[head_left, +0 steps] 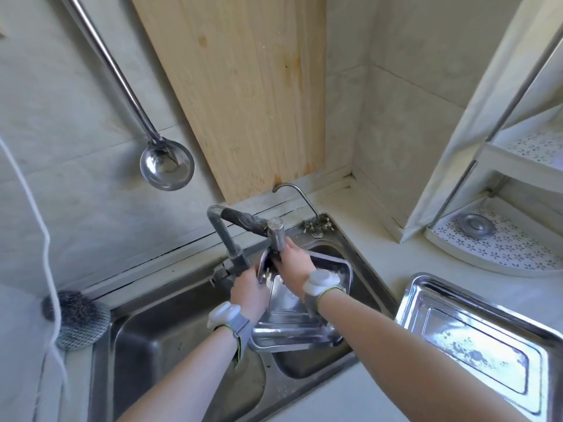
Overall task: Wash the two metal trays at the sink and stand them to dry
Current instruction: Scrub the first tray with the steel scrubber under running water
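One metal tray sits tilted over the right basin of the steel sink, under the tap spout. My left hand grips the tray's far left corner. My right hand reaches up beneath the spout, its fingers by the tray's far edge; what they hold is hidden. A second metal tray lies flat on the counter to the right of the sink, with marks on its bottom.
A steel scouring pad rests at the sink's left corner. A ladle hangs on the wall above. A thin second tap stands behind the sink. A corner shelf holding a drain strainer stands at the right.
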